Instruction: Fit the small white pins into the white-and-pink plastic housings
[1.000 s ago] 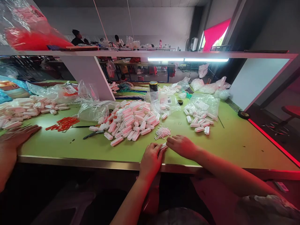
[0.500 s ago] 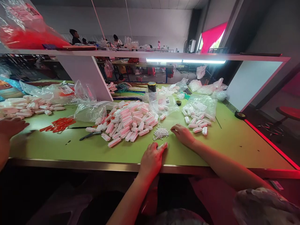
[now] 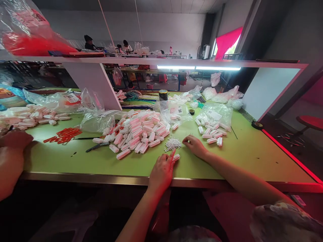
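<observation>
On the green worktop (image 3: 227, 158) the left hand (image 3: 161, 171) lies near the front edge with its fingers (image 3: 172, 156) curled loosely over one white-and-pink connector (image 3: 176, 157), pinning it against the surface. The right hand (image 3: 195, 146) reaches to the edge of the small heap of white pins (image 3: 172, 144), fingertips drawn together in a pinch; whether a pin is already between them is too small to tell. A big pile of connectors (image 3: 137, 132) sits just left of the pins and a smaller group (image 3: 212, 134) lies to the right, so by the look of it the piece under the left hand is one of many, with most of the work either way hard to judge. Compared with a second ago, the right hand has left the connector and moved up to the pins, while the left has kept hold. Another person's hand (image 3: 15, 139) at the far left has drawn back toward the edge
</observation>
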Action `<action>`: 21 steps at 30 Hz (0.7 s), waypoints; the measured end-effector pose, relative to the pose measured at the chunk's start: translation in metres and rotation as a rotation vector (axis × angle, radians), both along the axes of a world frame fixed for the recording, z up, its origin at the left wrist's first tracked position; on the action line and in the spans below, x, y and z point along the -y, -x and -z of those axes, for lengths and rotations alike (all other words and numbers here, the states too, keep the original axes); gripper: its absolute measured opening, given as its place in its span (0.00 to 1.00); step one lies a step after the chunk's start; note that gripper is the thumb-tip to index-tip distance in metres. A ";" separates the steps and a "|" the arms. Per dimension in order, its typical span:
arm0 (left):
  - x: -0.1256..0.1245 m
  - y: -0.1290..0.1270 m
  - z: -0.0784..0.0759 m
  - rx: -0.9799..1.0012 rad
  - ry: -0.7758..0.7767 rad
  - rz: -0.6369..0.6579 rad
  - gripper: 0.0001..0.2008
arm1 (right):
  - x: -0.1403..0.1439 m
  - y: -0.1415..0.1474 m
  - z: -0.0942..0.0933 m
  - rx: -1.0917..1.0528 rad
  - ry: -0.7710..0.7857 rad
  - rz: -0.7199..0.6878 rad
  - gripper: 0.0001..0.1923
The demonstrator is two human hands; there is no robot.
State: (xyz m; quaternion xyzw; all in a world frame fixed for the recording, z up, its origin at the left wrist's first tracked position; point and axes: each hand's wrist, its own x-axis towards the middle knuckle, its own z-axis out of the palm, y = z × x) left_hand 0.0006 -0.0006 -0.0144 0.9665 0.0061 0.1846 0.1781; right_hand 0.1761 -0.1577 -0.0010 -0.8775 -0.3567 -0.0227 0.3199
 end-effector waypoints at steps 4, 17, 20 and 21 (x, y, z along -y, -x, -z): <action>0.000 -0.001 0.005 0.047 0.065 -0.042 0.16 | 0.009 0.025 -0.010 0.052 -0.166 -0.189 0.07; 0.002 0.000 -0.003 -0.004 0.050 -0.053 0.09 | 0.002 0.063 -0.018 0.396 0.350 -0.296 0.11; 0.002 0.000 -0.004 -0.006 0.045 -0.049 0.09 | 0.001 0.064 -0.020 0.468 0.406 -0.313 0.10; 0.002 0.000 -0.004 -0.005 0.043 -0.050 0.09 | 0.001 0.064 -0.021 0.494 0.423 -0.320 0.10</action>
